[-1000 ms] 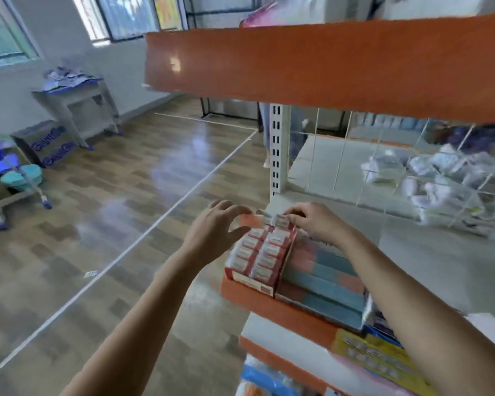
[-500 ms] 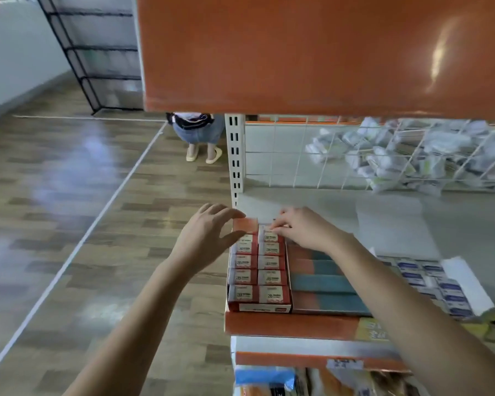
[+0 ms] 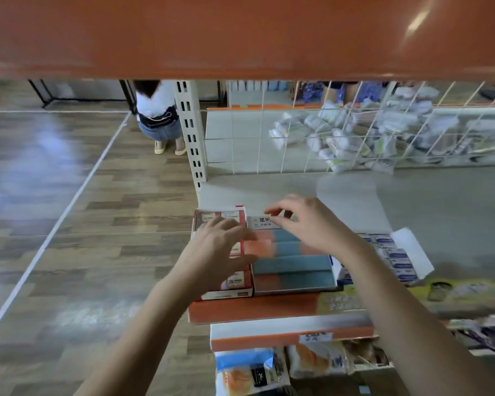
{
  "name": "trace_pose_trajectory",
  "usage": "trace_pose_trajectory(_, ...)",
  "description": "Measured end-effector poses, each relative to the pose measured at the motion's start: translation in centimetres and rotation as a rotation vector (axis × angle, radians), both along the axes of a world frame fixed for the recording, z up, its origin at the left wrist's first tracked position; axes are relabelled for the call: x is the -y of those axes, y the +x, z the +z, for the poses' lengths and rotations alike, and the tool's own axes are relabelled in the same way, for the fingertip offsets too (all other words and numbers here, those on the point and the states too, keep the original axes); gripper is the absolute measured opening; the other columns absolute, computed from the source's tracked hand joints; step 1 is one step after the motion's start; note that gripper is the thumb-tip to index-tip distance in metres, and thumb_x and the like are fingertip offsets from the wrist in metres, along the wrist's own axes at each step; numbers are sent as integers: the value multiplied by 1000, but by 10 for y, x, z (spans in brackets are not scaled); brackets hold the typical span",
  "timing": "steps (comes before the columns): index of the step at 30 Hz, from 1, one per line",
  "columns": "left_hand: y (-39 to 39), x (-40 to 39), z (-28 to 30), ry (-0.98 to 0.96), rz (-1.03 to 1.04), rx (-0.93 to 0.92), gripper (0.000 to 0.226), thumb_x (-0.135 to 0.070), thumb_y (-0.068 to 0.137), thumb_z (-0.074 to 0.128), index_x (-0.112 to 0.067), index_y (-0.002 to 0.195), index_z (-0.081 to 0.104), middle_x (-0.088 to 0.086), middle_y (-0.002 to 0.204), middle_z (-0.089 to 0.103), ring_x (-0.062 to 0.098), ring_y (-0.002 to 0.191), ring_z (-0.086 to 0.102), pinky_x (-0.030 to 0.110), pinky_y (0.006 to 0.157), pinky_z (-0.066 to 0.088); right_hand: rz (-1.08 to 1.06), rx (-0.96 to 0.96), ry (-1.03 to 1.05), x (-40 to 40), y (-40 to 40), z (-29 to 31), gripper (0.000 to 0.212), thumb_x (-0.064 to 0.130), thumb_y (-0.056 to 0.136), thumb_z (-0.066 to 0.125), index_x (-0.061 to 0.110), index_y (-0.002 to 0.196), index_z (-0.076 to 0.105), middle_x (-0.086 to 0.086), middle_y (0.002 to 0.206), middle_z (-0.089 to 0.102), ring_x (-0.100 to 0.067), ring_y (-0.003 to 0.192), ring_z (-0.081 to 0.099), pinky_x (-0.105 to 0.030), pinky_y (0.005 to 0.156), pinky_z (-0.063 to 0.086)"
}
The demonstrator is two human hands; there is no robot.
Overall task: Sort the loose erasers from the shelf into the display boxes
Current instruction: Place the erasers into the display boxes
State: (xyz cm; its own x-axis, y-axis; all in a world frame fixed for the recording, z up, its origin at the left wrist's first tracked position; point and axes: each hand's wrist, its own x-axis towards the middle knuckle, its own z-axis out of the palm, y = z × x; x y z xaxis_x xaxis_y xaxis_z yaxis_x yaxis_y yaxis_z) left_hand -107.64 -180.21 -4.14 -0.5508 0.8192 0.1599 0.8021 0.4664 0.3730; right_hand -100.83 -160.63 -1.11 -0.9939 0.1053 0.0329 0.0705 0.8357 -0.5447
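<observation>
A red display box (image 3: 231,294) of red-and-white erasers stands at the shelf's left front corner. My left hand (image 3: 220,252) lies over it with straight, spread fingers that reach onto the neighbouring box. That box (image 3: 293,265) holds orange and teal erasers, with one white-labelled eraser (image 3: 261,222) at its back. My right hand (image 3: 306,224) hovers over the back of this box with loosely curled fingers, its fingertips close to the white-labelled eraser, and I see nothing held in it. A third box (image 3: 399,260) of blue-and-white erasers lies open to the right.
The grey shelf (image 3: 426,201) runs back to a wire grid (image 3: 269,144) with wrapped packs (image 3: 383,132) behind it. An orange shelf front (image 3: 240,38) hangs low overhead. Bagged goods (image 3: 252,372) fill the shelf below. A person (image 3: 157,118) crouches on the wooden floor beyond the upright.
My left hand moved from the red box's left side onto its top. My right hand left the red box's back row and shifted right over the middle box.
</observation>
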Motion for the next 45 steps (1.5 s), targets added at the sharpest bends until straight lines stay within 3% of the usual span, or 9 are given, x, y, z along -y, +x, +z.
trace_pose_trajectory(3,20,-10,-7,-84,-19,28,37,-50,81,61,-32,114,61,-12,116,58,13,110,45,33,95,39,10,-3,10,-7,17,-2,26,22,93,55,20,117,63,7,107,62,-3,85,55,-4,69,40)
trace_pose_trajectory(8,41,-14,-19,-114,5,-26,53,-68,75,35,-35,106,63,-13,106,62,15,102,50,34,86,43,20,-6,-29,-17,32,-8,25,22,92,56,23,116,63,8,104,62,-6,88,57,-19,82,46)
trace_pose_trajectory(18,56,-6,-28,-29,121,-175,39,-58,77,44,-29,88,68,-11,89,62,18,90,52,36,73,45,86,-20,-72,-19,39,-19,20,20,91,57,22,110,66,8,99,62,-6,84,58,-5,69,38)
trace_pose_trajectory(24,61,-6,-22,-55,105,-182,37,-54,80,44,-27,90,67,-8,94,63,20,92,54,39,75,46,118,-5,-63,-19,44,-19,20,22,92,56,23,110,65,11,97,59,-9,84,59,-9,70,40)
trace_pose_trajectory(29,65,-27,-20,-60,25,-169,19,-34,77,72,-30,96,69,-4,96,65,22,93,56,38,75,45,143,8,-41,-23,46,-21,22,24,92,56,23,112,64,9,101,61,-8,84,59,-9,69,42)
trace_pose_trajectory(33,58,-28,-17,-133,-24,-148,18,-36,75,74,-31,92,69,-6,95,65,21,92,58,42,75,50,139,6,-8,-28,49,-20,23,23,92,55,21,114,64,9,106,61,-4,89,57,-10,75,42)
trace_pose_trajectory(37,33,-48,1,-131,-123,-96,38,-52,82,42,-34,104,67,-8,104,65,18,100,57,39,82,49,5,-48,107,-42,53,-18,25,23,92,56,18,115,64,3,112,60,-10,105,51,-22,90,40)
trace_pose_trajectory(40,21,-105,22,-101,-210,-193,38,-49,83,44,-27,102,69,-2,96,69,26,91,63,40,76,52,-133,-78,195,-74,68,-11,29,22,92,55,15,120,60,-1,120,56,-17,116,45,-31,99,37)
trace_pose_trajectory(45,64,-243,48,-282,-372,-302,41,-49,92,44,-31,128,48,-3,124,54,20,117,47,35,95,41,-400,37,285,-159,137,-4,33,24,95,50,20,128,53,-2,132,49,-19,126,39,-25,101,28)
